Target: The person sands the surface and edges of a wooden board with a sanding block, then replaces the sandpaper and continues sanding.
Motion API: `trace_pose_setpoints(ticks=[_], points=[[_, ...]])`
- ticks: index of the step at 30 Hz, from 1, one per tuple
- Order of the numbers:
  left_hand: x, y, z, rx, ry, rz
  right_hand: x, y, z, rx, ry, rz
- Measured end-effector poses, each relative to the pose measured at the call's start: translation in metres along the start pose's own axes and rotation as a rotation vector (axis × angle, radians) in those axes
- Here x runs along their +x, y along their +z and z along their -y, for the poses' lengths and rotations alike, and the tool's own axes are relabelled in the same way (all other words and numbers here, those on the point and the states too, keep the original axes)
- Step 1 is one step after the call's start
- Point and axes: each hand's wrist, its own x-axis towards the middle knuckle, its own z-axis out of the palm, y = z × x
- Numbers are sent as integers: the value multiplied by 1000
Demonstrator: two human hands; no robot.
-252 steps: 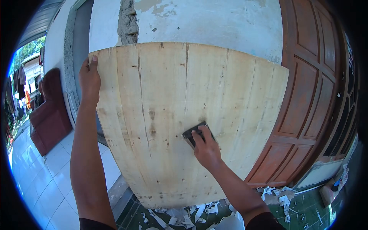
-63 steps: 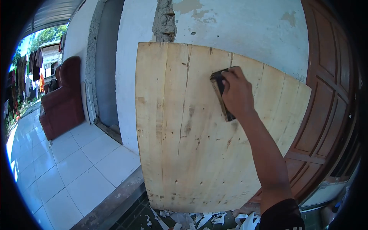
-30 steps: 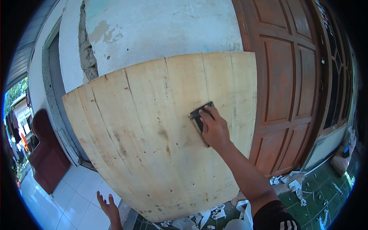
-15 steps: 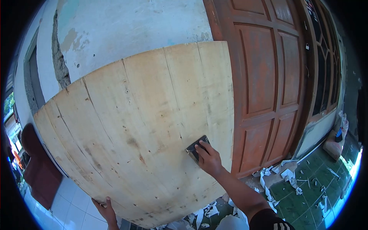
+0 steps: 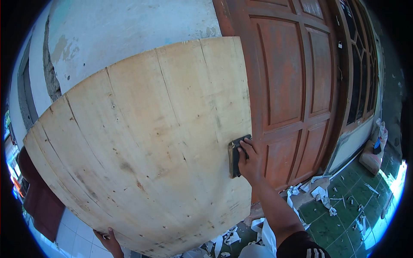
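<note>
A large pale wooden panel (image 5: pixel 142 120) with cracks, knots and dark stains leans upright against the wall and overlaps part of the door. My right hand (image 5: pixel 251 161) is closed around a dark sanding block (image 5: pixel 234 160), pressed to the panel's face close to its right edge. At the lower left, my left hand (image 5: pixel 111 243) grips the panel's bottom edge. Its thumb rests on the front, and the other fingers are mostly hidden behind the wood.
Right of the panel stands a brown paneled door (image 5: pixel 279 77). Torn white scraps (image 5: pixel 320 195) litter the green tiled floor (image 5: pixel 340 221). A sack (image 5: pixel 373 159) sits at the far right. Behind is a peeling wall (image 5: pixel 129 26); a dark red board (image 5: pixel 41 202) stands at left.
My right hand has moved the sanding block rightward and slightly up to near the panel's right edge, turning it more upright. My left hand keeps its grip. The view has shifted right.
</note>
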Motion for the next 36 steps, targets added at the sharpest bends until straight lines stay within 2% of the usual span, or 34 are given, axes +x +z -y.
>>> trace_pose_setpoints(ticks=[1, 3, 4, 5, 8, 10, 13, 17, 20, 24, 26, 28, 31, 34, 36], points=[[0, 4, -2, -13, -4, -1, -35, -2, -9, 12, 10, 6], [-5, 2, -5, 13, -19, -18, -26, -7, -5, 41, 30, 43], [-2, 5, -7, 20, -19, -23, -4, -9, -8, 2, -29, 53], [0, 6, -6, 4, -19, -10, 41, -12, -6, -35, -96, 67], [4, -1, 0, 5, -32, 7, 188, -8, 14, 91, -58, 24], [1, -1, -1, 42, -54, -14, 248, -6, 19, 96, -63, 29], [2, -2, 12, 21, 21, -24, 215, -3, 13, 123, -67, -7], [0, -3, 0, -6, -41, 14, 48, -11, -24, 30, -52, 43], [2, -8, -2, 20, -46, 24, 50, -13, -19, 102, 57, 59], [0, -5, 2, 2, -45, 22, 185, -10, -5, 120, -47, 11], [3, -4, 4, -2, -40, 27, 197, -11, -9, 168, -35, 11], [2, -7, 9, -1, -29, 33, 178, -13, -13, 155, -22, 19], [7, -7, 27, 14, 42, 8, 75, -15, -35, 116, -64, 20], [2, -4, 8, -11, -44, 11, 67, -22, -38, 92, -13, 84], [4, -6, 6, 18, -56, 24, 110, -30, -29, 88, -17, 131]])
